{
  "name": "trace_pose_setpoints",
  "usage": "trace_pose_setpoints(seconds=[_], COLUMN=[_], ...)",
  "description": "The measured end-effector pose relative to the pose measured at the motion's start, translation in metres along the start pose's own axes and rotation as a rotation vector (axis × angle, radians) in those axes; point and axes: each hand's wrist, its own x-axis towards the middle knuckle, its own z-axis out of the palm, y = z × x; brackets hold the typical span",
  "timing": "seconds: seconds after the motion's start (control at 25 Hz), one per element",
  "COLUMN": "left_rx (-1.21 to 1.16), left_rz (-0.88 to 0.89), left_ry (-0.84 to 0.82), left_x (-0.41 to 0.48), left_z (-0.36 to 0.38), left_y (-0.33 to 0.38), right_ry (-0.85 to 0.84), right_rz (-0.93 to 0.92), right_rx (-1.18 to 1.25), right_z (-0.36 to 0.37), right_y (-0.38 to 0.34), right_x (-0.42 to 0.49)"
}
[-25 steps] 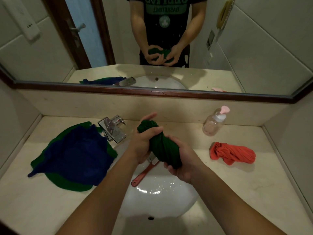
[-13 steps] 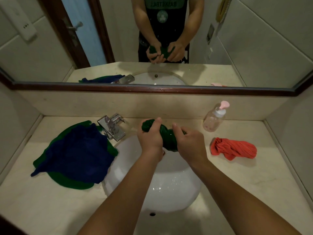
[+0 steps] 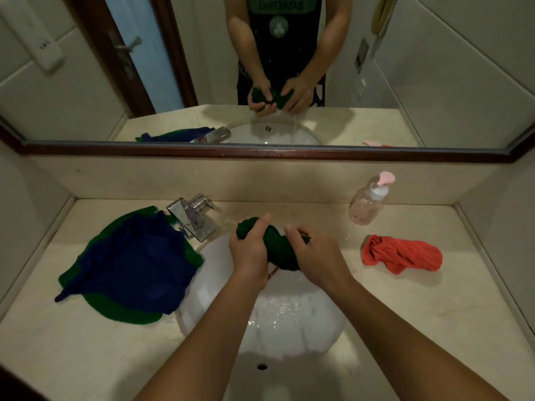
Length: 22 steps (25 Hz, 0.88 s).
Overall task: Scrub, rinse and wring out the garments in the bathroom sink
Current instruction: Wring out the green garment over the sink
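Four garments [image 3: 279, 251], two hands [image 3: 249, 256], one pump bottle [image 3: 367, 204], one faucet [image 3: 193, 217], one sink [image 3: 292, 331].

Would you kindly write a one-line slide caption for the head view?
Left hand and right hand wring a twisted green garment over the sink; an orange garment lies on the counter.

The faucet [image 3: 192, 217] and blue garment [image 3: 130, 261] blocked the sink [image 3: 214, 264] on its left. Bare table [image 3: 405, 314] lay open in front of the red garment [image 3: 402, 254].
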Motion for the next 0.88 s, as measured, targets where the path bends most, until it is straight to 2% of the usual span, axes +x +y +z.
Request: trace_pose_setpoints(seconds=[0.08,0.12,0.2,0.28,0.36,0.44,0.56,0.64,0.8,0.88], left_rx=[-0.039,-0.020,0.155,0.322,0.385,0.487,0.600,0.485,0.036,0.053], left_rz=[-0.032,-0.016,0.054,0.071,0.052,0.122,0.318,0.331,0.103,0.098], left_ry=[-0.028,-0.044,-0.111,-0.288,-0.530,-0.712,-0.797,-0.868,-0.923,-0.859], left_x=[0.006,0.010,0.016,0.018,0.024,0.030,0.035,0.035,0.039,0.040], left_z=[-0.010,-0.014,-0.020,-0.024,-0.033,-0.042,-0.041,-0.032,-0.017,-0.012], left_y=[0.003,0.004,0.007,0.018,0.039,0.063,0.079,0.075,0.063,0.065], right_ry=[-0.126,-0.183,-0.275,-0.265,-0.275,-0.359,-0.470,-0.532,-0.594,-0.571], right_rz=[0.116,0.227,0.446,0.526,0.612,0.681,0.713,0.745,0.843,0.835], right_rx=[0.158,0.337,0.685,0.773,0.867,0.996,1.056,1.050,1.158,1.191], right_z=[-0.001,0.000,0.003,0.003,-0.001,-0.007,-0.014,-0.013,-0.010,-0.011], right_y=[-0.008,-0.012,-0.018,-0.018,-0.020,-0.024,-0.027,-0.030,-0.025,-0.021], right_x=[-0.008,-0.012,-0.017,-0.017,-0.014,-0.011,-0.005,-0.002,0.000,0.003])
